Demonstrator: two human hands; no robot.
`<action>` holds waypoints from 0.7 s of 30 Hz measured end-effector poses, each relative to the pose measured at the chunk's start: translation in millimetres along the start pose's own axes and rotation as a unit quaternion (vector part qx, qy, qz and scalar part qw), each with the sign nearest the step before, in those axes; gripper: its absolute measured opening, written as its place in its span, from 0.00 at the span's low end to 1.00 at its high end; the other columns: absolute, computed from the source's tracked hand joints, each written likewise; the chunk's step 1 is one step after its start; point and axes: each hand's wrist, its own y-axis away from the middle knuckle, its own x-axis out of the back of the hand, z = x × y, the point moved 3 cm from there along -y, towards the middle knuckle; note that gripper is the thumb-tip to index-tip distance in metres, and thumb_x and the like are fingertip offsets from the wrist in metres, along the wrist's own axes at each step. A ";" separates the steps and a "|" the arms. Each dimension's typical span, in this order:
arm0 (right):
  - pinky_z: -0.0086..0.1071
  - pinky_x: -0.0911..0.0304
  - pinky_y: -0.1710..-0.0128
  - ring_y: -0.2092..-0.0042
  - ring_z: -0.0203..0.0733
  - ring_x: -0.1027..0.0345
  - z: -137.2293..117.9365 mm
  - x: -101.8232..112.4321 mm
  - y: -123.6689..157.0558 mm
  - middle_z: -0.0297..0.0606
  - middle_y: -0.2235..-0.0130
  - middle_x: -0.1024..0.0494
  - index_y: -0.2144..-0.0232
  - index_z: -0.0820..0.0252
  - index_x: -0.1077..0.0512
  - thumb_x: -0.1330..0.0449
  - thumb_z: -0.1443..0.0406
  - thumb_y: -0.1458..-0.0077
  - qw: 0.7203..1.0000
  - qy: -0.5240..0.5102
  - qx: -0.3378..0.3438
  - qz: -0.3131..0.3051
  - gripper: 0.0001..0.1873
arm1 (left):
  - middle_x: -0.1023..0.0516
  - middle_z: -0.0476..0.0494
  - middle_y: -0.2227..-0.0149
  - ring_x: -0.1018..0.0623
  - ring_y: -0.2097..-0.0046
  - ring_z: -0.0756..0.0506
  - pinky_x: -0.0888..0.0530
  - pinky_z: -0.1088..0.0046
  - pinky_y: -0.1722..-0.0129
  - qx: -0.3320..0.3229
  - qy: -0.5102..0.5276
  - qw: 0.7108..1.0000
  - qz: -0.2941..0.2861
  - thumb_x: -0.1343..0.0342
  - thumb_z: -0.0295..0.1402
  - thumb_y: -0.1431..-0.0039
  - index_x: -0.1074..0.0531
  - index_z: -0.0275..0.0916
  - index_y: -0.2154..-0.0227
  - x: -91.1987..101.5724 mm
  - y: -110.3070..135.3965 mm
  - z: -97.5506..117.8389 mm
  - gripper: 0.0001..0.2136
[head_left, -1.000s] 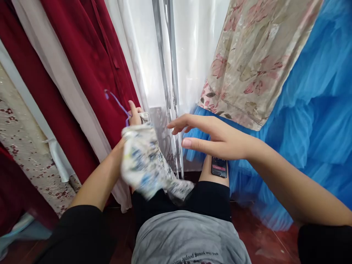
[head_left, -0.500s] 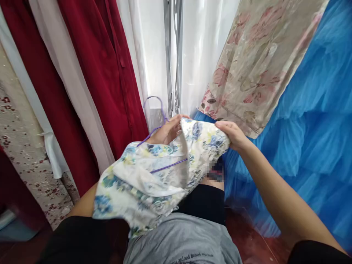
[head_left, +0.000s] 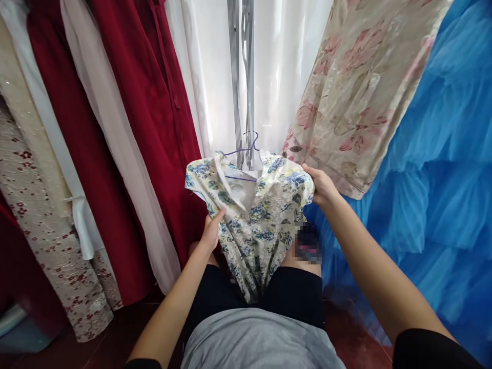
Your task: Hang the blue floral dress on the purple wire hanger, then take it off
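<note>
A white blouse (head_left: pixel 269 215) with blue and yellow flowers and a V neck hangs on a purple hanger (head_left: pixel 241 179) in front of me. The hanger's hook sticks up above the collar, and its lower bar shows through the neck opening. My left hand (head_left: pixel 212 229) grips the blouse's side below the sleeve, thumb on the front. At the other shoulder, my right hand (head_left: pixel 322 185) pinches the sleeve edge; its fingertips are partly behind the cloth. The blouse's lower end gathers over my lap.
Dark red dresses (head_left: pixel 144 102) and a pale pink one (head_left: pixel 111 118) hang at the left. White curtains (head_left: pixel 284 77) and grey metal bars (head_left: pixel 233 66) stand ahead. A beige floral garment (head_left: pixel 349 102) and a blue ruffled tulle dress (head_left: pixel 434 179) hang at the right.
The blouse has swung from lying slanted to upright, with its front facing me. My left hand has come out from inside it and now holds its side. The hanger sits within both shoulders.
</note>
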 end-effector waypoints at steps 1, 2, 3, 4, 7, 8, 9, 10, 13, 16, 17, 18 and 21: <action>0.41 0.23 0.65 0.69 0.50 0.21 1.9 0.2 2.1 0.40 0.75 0.19 0.69 0.61 0.25 0.36 0.61 0.44 1.000 0.010 -0.002 -0.016 0.08 | 0.19 0.38 0.49 0.25 0.41 0.36 0.34 0.58 0.36 -0.008 -0.019 1.000 0.011 0.27 0.40 0.54 0.23 0.36 0.51 3.0 7.3 -6.3 0.26; 0.40 0.23 0.65 0.69 0.50 0.21 3.5 2.1 3.8 0.40 0.74 0.19 0.68 0.61 0.25 0.35 0.61 0.45 0.999 0.020 -0.002 -0.029 0.08 | 0.18 0.39 0.50 0.24 0.41 0.36 0.33 0.58 0.37 -0.012 -0.031 0.999 0.017 0.27 0.38 0.54 0.23 0.36 0.51 5.3 14.9 -11.7 0.26; 0.40 0.23 0.65 0.69 0.50 0.21 4.9 5.1 4.8 0.40 0.74 0.19 0.68 0.62 0.24 0.34 0.60 0.46 0.999 0.029 -0.001 -0.038 0.09 | 0.18 0.39 0.50 0.24 0.42 0.36 0.32 0.58 0.38 -0.015 -0.036 0.999 0.023 0.27 0.38 0.53 0.23 0.36 0.51 7.2 22.3 -16.0 0.26; 0.39 0.24 0.65 0.69 0.49 0.21 6.1 8.4 4.8 0.40 0.74 0.18 0.67 0.62 0.24 0.34 0.60 0.46 0.998 0.036 0.003 -0.042 0.10 | 0.18 0.39 0.50 0.23 0.42 0.37 0.32 0.58 0.38 -0.019 -0.034 0.999 0.030 0.28 0.38 0.53 0.23 0.35 0.51 8.7 29.1 -19.0 0.25; 0.39 0.24 0.64 0.67 0.50 0.20 7.4 15.3 -0.9 0.41 0.73 0.18 0.66 0.62 0.24 0.34 0.56 0.46 0.998 0.053 0.015 -0.045 0.13 | 0.19 0.39 0.49 0.23 0.42 0.37 0.31 0.60 0.38 -0.037 -0.027 0.997 0.060 0.29 0.40 0.51 0.23 0.36 0.50 10.7 43.3 -20.8 0.25; 0.40 0.24 0.64 0.67 0.50 0.20 6.7 16.0 -4.1 0.41 0.73 0.18 0.66 0.61 0.24 0.35 0.56 0.45 0.997 0.056 0.013 -0.048 0.14 | 0.19 0.39 0.49 0.23 0.42 0.37 0.31 0.60 0.38 -0.044 -0.031 0.996 0.067 0.29 0.40 0.50 0.23 0.36 0.50 10.0 45.8 -19.3 0.25; 0.40 0.24 0.63 0.66 0.50 0.20 5.3 16.3 -7.4 0.41 0.72 0.18 0.66 0.61 0.24 0.35 0.55 0.44 0.997 0.061 0.007 -0.053 0.14 | 0.19 0.38 0.49 0.23 0.42 0.37 0.30 0.60 0.39 -0.052 -0.040 0.995 0.072 0.29 0.40 0.50 0.23 0.36 0.50 8.5 47.4 -17.0 0.25; 0.41 0.24 0.63 0.66 0.51 0.20 3.0 16.5 -10.6 0.42 0.72 0.18 0.65 0.61 0.24 0.36 0.54 0.44 0.996 0.067 -0.002 -0.059 0.15 | 0.19 0.37 0.48 0.23 0.42 0.37 0.30 0.60 0.39 -0.058 -0.051 0.994 0.071 0.29 0.40 0.50 0.23 0.35 0.50 6.4 48.3 -14.1 0.25; 0.43 0.25 0.64 0.67 0.52 0.21 -7.9 20.0 -16.7 0.42 0.72 0.19 0.64 0.61 0.24 0.38 0.53 0.43 0.992 0.106 -0.026 -0.070 0.16 | 0.19 0.36 0.48 0.22 0.43 0.36 0.28 0.60 0.40 -0.067 -0.087 0.992 0.055 0.29 0.41 0.50 0.22 0.35 0.51 -0.9 50.8 -5.5 0.24; 0.43 0.27 0.67 0.69 0.52 0.23 -15.7 29.4 -17.1 0.44 0.72 0.19 0.65 0.62 0.24 0.37 0.53 0.45 0.982 0.166 -0.039 -0.077 0.17 | 0.19 0.37 0.49 0.22 0.44 0.35 0.27 0.59 0.41 -0.059 -0.125 0.990 0.025 0.30 0.41 0.50 0.22 0.36 0.51 -2.9 57.7 -4.4 0.24; 0.43 0.28 0.67 0.69 0.52 0.24 -15.7 33.1 -15.9 0.45 0.71 0.19 0.65 0.62 0.24 0.37 0.53 0.45 0.978 0.193 -0.035 -0.077 0.17 | 0.18 0.37 0.49 0.21 0.44 0.35 0.27 0.59 0.41 -0.053 -0.139 0.989 0.016 0.30 0.41 0.50 0.22 0.36 0.51 -1.4 61.3 -6.9 0.24; 0.42 0.29 0.66 0.68 0.52 0.24 -14.3 37.0 -14.1 0.45 0.70 0.20 0.66 0.62 0.24 0.37 0.52 0.45 0.971 0.229 -0.018 -0.068 0.17 | 0.18 0.37 0.50 0.22 0.44 0.35 0.27 0.58 0.41 -0.046 -0.154 0.987 0.009 0.30 0.41 0.50 0.22 0.36 0.51 1.1 65.5 -10.7 0.24; 0.43 0.32 0.59 0.60 0.53 0.26 -4.1 47.3 0.4 0.45 0.65 0.21 0.65 0.62 0.25 0.38 0.54 0.46 0.910 0.376 0.146 0.093 0.16 | 0.19 0.36 0.48 0.23 0.42 0.35 0.29 0.57 0.39 -0.031 -0.190 0.981 0.012 0.32 0.41 0.48 0.22 0.36 0.50 12.4 80.3 -27.2 0.24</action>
